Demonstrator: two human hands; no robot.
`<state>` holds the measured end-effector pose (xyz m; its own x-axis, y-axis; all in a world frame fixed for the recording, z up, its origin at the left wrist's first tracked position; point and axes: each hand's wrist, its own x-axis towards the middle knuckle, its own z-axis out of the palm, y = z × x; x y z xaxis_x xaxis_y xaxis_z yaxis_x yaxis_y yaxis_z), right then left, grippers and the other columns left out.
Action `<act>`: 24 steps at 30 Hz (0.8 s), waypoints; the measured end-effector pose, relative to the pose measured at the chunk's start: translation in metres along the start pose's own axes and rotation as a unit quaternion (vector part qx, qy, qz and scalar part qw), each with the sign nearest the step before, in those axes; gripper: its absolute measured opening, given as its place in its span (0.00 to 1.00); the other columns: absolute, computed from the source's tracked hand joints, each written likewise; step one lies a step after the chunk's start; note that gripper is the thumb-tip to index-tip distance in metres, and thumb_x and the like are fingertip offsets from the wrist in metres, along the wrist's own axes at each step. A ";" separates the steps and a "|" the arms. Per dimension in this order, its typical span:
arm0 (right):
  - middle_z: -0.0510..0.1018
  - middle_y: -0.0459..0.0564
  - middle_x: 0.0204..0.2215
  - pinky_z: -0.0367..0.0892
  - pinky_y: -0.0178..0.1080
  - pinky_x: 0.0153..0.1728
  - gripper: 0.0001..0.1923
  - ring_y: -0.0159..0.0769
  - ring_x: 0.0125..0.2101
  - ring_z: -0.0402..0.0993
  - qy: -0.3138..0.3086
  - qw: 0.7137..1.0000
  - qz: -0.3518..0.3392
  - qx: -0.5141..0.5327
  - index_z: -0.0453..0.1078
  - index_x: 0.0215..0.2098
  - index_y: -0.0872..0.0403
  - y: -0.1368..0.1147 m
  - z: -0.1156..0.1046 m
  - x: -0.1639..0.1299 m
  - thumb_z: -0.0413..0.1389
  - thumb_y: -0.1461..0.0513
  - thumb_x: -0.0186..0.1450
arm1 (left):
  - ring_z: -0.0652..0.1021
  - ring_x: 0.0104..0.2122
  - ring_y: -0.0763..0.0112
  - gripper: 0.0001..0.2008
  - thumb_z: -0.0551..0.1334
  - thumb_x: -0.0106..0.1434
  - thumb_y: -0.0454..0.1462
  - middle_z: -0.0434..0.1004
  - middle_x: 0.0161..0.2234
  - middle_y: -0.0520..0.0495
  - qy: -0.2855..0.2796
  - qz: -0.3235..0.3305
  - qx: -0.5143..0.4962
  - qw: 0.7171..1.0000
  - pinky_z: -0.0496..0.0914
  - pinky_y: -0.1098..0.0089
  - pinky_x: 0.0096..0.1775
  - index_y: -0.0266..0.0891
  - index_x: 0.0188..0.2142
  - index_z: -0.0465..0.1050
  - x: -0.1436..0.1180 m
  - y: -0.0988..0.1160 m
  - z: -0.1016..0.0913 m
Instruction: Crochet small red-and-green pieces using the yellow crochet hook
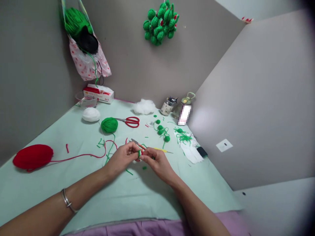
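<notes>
Between my fingertips is a small crocheted piece [139,153] in green, white and red. My left hand [123,154] pinches it from the left, and my right hand [157,161] grips its other side; the fingers hide much of it. Just beyond my hands lie small scissors [136,143] with an orange-red part, partly covered. A yellow-handled crochet hook [160,149] rests behind my right hand. Green yarn snippets [129,171] are scattered around my hands.
A red yarn ball [33,157] lies at left, its strand running toward my hands. Behind are green yarn [109,125], white yarn [91,114], red-handled scissors [132,122], stuffing [144,107] and green crocheted balls [160,132]. A bottle [189,98] and pen cup [167,107] stand by the wall.
</notes>
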<state>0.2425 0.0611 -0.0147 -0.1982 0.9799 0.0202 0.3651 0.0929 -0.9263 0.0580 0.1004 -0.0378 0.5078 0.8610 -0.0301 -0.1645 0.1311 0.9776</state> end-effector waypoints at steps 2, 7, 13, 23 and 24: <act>0.64 0.40 0.21 0.51 0.34 0.26 0.18 0.28 0.24 0.54 0.012 1.000 0.003 0.002 0.71 0.26 0.54 -0.001 0.001 -0.001 0.60 0.50 0.65 | 0.76 0.30 0.70 0.13 0.73 0.55 0.41 0.75 0.29 0.53 0.003 -0.003 -0.005 1.000 0.70 0.67 0.38 0.39 0.30 0.71 0.001 0.001 0.000; 0.61 0.39 0.19 0.49 0.35 0.25 0.19 0.27 0.22 0.52 0.029 0.999 0.022 0.021 0.70 0.27 0.54 -0.006 0.002 -0.001 0.60 0.49 0.65 | 0.76 0.32 0.70 0.18 0.74 0.55 0.47 0.74 0.31 0.53 0.022 0.000 -0.025 0.999 0.72 0.66 0.40 0.40 0.31 0.70 0.001 -0.002 -0.001; 0.61 0.39 0.19 0.50 0.36 0.26 0.18 0.28 0.23 0.51 0.067 0.997 0.020 0.024 0.72 0.27 0.54 -0.004 -0.001 0.000 0.61 0.49 0.64 | 0.77 0.37 0.69 0.13 0.70 0.63 0.47 0.76 0.35 0.52 0.029 -0.002 -0.028 0.999 0.70 0.67 0.47 0.40 0.36 0.77 -0.001 -0.002 0.001; 0.72 0.45 0.24 0.57 0.37 0.30 0.16 0.32 0.27 0.61 0.072 0.997 0.007 0.034 0.76 0.32 0.54 -0.003 -0.008 0.001 0.61 0.50 0.64 | 0.81 0.40 0.67 0.13 0.73 0.60 0.45 0.80 0.38 0.50 -0.011 -0.057 -0.100 0.993 0.71 0.64 0.51 0.40 0.33 0.76 -0.003 0.002 -0.002; 0.71 0.44 0.23 0.56 0.37 0.29 0.16 0.31 0.26 0.59 0.084 0.996 0.006 0.030 0.76 0.32 0.54 -0.002 -0.007 0.002 0.61 0.50 0.64 | 0.81 0.40 0.67 0.13 0.74 0.60 0.45 0.80 0.37 0.50 -0.012 -0.057 -0.104 0.993 0.71 0.64 0.52 0.40 0.32 0.76 -0.003 0.002 -0.002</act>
<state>0.2481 0.0640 -0.0105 -0.0370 0.9971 0.0671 0.3108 0.0753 -0.9475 0.0541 0.0995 -0.0359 0.5532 0.8229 -0.1297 -0.2742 0.3269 0.9044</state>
